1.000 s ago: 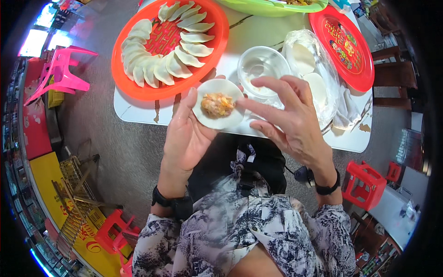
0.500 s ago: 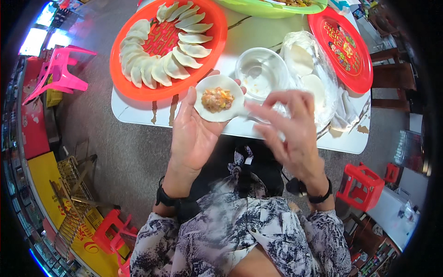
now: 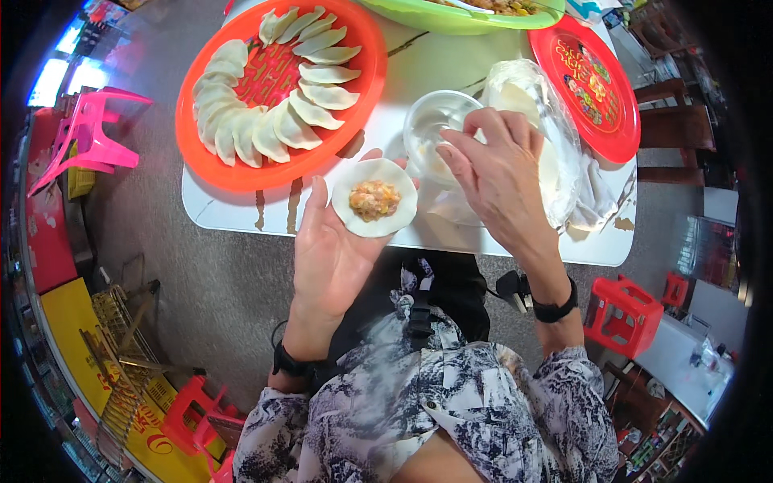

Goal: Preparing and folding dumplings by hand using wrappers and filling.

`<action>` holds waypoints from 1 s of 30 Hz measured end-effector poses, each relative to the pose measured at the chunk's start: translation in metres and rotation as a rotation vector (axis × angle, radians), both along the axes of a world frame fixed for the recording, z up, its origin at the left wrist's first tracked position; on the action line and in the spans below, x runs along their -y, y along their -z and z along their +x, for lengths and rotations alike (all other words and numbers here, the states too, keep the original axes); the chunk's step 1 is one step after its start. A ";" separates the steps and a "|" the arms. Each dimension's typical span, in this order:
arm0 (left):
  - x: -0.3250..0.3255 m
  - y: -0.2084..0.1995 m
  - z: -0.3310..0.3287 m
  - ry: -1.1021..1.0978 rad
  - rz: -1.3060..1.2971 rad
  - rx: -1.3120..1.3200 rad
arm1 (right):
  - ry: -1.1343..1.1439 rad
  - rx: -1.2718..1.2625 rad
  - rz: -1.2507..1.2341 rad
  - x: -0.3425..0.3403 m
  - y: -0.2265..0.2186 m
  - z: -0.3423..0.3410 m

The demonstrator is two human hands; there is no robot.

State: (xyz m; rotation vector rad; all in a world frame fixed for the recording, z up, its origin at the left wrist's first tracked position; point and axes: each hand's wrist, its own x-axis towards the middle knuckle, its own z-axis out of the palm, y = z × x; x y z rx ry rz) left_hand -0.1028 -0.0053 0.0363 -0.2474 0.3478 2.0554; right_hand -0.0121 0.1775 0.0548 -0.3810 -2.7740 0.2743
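Note:
A round dumpling wrapper lies flat on the upturned palm of my left hand, its fingers beneath and thumb to the side. A mound of pinkish filling with yellow bits sits in the wrapper's middle. My right hand reaches over a small clear plastic bowl. Its thumb and index fingertips are drawn close together at the bowl, the other fingers curled, with nothing visible in them. Folded dumplings form a ring on an orange-red plate at the far left.
Beside my right hand, a clear plastic bag holds more wrappers. A red printed tray lies at the far right. At the table's back stands a green bowl of filling with a white spoon. Plastic stools stand around the table.
My right hand has moved from beside the wrapper's edge up to the plastic bowl, its fingers drawing together. The left hand still supports the wrapper. The whole view has shifted slightly.

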 end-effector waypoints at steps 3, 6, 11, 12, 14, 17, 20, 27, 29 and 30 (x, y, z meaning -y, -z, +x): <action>-0.001 0.002 -0.001 0.009 -0.037 -0.001 | -0.067 -0.123 -0.152 0.016 -0.022 0.000; 0.001 0.007 0.001 0.010 0.026 0.054 | -0.207 -0.145 -0.247 0.037 -0.028 -0.001; 0.004 0.012 0.005 0.060 0.160 0.062 | -0.193 -0.092 -0.224 0.057 -0.017 -0.006; 0.005 0.010 0.004 0.072 0.185 0.087 | -0.195 -0.093 -0.224 0.060 -0.019 -0.004; 0.003 -0.002 0.006 0.082 0.080 0.011 | -0.284 -0.065 -0.296 0.065 -0.021 0.000; 0.002 -0.005 0.008 0.087 0.039 -0.057 | -0.201 -0.105 -0.241 0.058 -0.018 0.001; 0.002 -0.008 0.010 0.078 0.024 -0.086 | -0.126 -0.140 -0.191 0.061 -0.016 -0.001; 0.003 -0.008 0.009 0.143 -0.037 -0.141 | -0.161 -0.147 -0.229 0.062 -0.019 0.002; 0.005 -0.002 0.008 0.129 0.217 -0.026 | -0.168 -0.161 -0.236 0.066 -0.018 0.000; 0.004 -0.006 0.008 0.125 0.210 -0.024 | -0.184 -0.172 -0.242 0.068 -0.014 -0.002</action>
